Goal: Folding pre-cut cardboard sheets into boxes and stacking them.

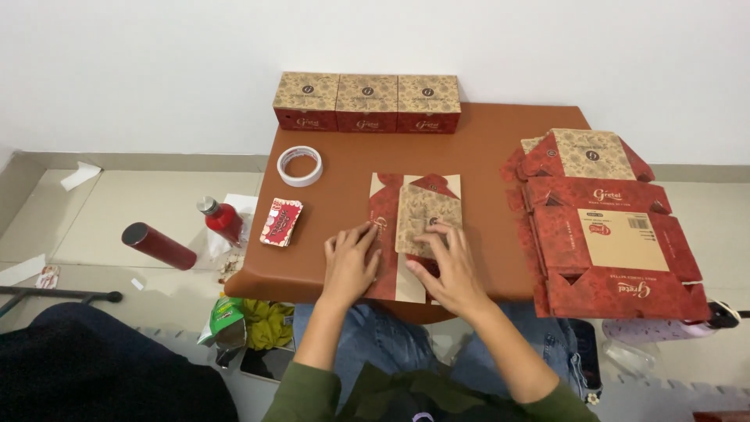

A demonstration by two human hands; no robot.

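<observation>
both hands, left hand (349, 264) and right hand (447, 270), are pressing flat, fingers spread and released, on the half-folded red box (414, 223) lying mid-surface (484, 141); pressing evenly along creases should be keeping folds crisp.

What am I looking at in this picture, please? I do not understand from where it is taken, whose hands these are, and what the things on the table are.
There is no machine here. The single picture comes from a camera worn on a person's head, looking down at their own two bare hands. The left hand and the right hand both press flat on a partly folded cardboard box, red and tan, lying on a small brown table. Neither hand lifts anything. At the far edge stand three finished boxes in a row. A roll of tape and a small stack of red cards lie to the left. A pile of flat unfolded boxes hangs over the right edge. On the floor lie two red bottles.
</observation>
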